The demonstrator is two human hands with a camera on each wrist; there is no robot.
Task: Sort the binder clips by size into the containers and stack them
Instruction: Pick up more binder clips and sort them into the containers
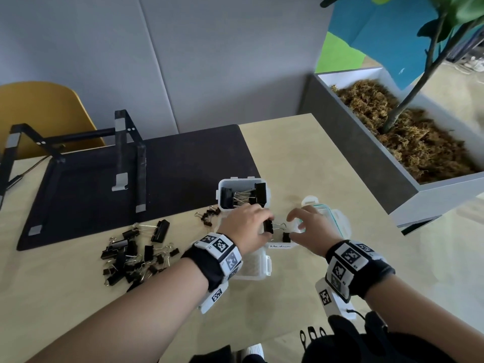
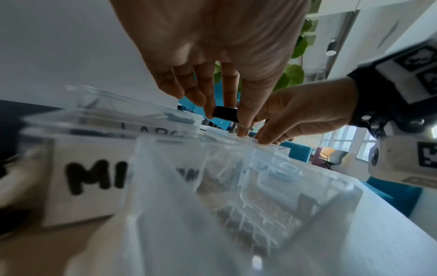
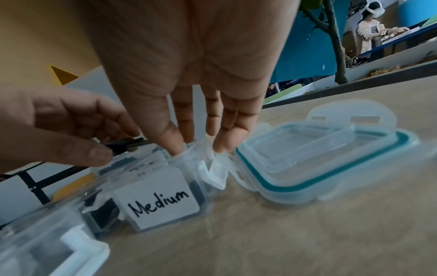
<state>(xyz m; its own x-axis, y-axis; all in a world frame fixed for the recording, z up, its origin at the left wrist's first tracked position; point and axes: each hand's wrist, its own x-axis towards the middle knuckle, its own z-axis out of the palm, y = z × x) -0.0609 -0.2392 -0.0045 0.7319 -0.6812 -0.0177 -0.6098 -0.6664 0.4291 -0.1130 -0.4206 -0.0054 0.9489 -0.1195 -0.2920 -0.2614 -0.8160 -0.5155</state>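
My left hand (image 1: pixel 258 225) pinches a black binder clip (image 1: pixel 268 227) over the clear container labelled "Medium" (image 1: pixel 280 246), which holds another black clip (image 1: pixel 286 237). The left wrist view shows the held clip (image 2: pixel 224 114) between thumb and fingers of my left hand (image 2: pixel 212 110). My right hand (image 1: pixel 296 226) rests its straight fingertips (image 3: pixel 221 145) on the Medium container's (image 3: pixel 160 199) right rim and latch. A container of large clips (image 1: pixel 243 195) stands just behind. A third clear container (image 1: pixel 255 268) lies under my left wrist. Several loose black clips (image 1: pixel 136 254) are piled to the left.
A clear lid with a teal seal (image 1: pixel 331 218) lies right of the containers. A few small clips (image 1: pixel 209 216) lie near the large container. A black mat (image 1: pixel 183 163) with a black stand (image 1: pixel 125 153) fills the back left. A grey planter box (image 1: pixel 392 153) borders the table's right side.
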